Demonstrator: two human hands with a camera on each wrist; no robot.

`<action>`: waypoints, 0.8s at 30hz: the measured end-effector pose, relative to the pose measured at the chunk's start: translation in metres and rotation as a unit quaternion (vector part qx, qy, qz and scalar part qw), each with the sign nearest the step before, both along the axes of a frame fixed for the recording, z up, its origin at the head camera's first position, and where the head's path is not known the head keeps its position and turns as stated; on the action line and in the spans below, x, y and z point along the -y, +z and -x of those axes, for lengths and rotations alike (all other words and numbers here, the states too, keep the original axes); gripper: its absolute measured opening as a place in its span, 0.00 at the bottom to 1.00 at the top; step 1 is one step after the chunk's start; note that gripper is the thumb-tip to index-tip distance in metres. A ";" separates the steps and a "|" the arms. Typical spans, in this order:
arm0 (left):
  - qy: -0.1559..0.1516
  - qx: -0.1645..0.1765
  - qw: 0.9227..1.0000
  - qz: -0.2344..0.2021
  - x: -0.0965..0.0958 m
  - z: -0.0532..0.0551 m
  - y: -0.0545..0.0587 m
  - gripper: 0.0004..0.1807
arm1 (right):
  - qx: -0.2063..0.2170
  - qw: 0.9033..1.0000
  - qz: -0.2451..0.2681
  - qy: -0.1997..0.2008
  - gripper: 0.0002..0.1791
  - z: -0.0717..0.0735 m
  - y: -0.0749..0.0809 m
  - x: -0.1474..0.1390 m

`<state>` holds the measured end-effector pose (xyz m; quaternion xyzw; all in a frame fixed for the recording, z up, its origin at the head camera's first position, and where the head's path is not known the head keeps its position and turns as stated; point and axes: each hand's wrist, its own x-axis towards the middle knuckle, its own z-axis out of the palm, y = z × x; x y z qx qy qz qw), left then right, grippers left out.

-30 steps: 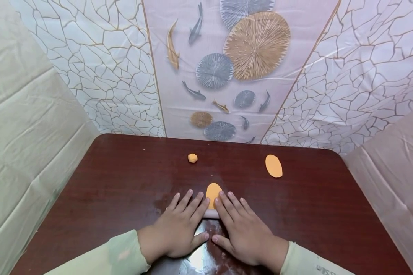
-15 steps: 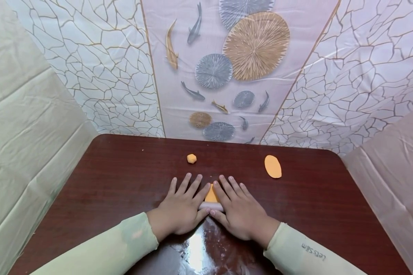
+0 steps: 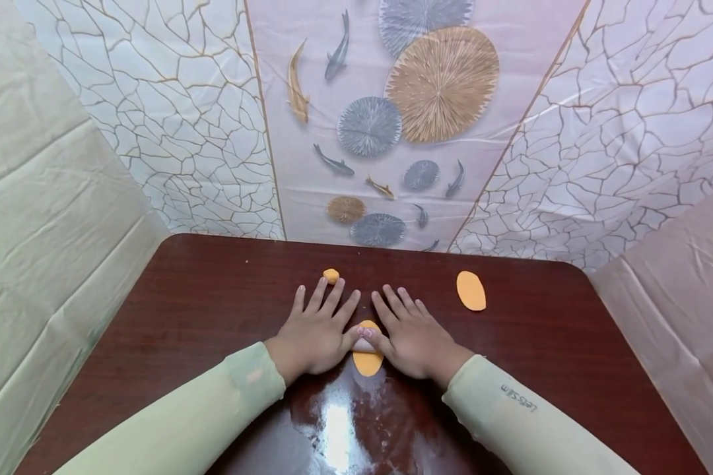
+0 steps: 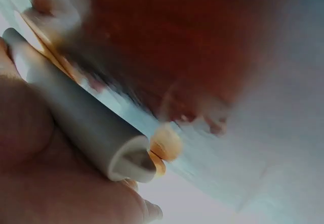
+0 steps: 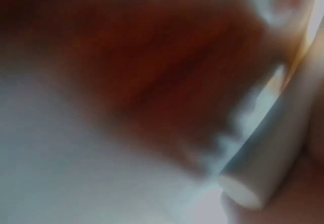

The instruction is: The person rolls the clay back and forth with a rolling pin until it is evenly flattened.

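A pale grey rolling pin (image 3: 364, 345) lies crosswise on a flat orange oval of dough (image 3: 368, 366). My left hand (image 3: 313, 338) and right hand (image 3: 417, 340) rest palm down over its two ends, fingers spread and straight, thumb tips meeting above the dough. Most of the pin is hidden under the hands in the head view. Close up in the left wrist view, the rolling pin (image 4: 83, 110) shows a hollowed end beneath the palm. The right wrist view is blurred, with the rolling pin (image 5: 273, 148) along the right palm.
A small orange dough lump (image 3: 331, 276) sits just beyond the left fingertips. Another flat orange oval (image 3: 471, 291) lies at the back right of the dark red-brown table (image 3: 214, 297). A patterned cloth (image 3: 368, 191) hangs behind the table's far edge.
Both hands and the rolling pin have moved forward, away from the body, across the dough. The near part of the dough oval now shows behind the pin. The lump and the other oval stay put.
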<state>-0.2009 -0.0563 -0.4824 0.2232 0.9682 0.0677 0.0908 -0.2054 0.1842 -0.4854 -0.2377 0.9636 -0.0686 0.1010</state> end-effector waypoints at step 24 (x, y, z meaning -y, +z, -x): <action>0.022 -0.011 0.999 0.031 -0.011 0.041 0.008 0.38 | 0.027 0.998 -0.016 -0.059 0.41 0.050 0.003 0.004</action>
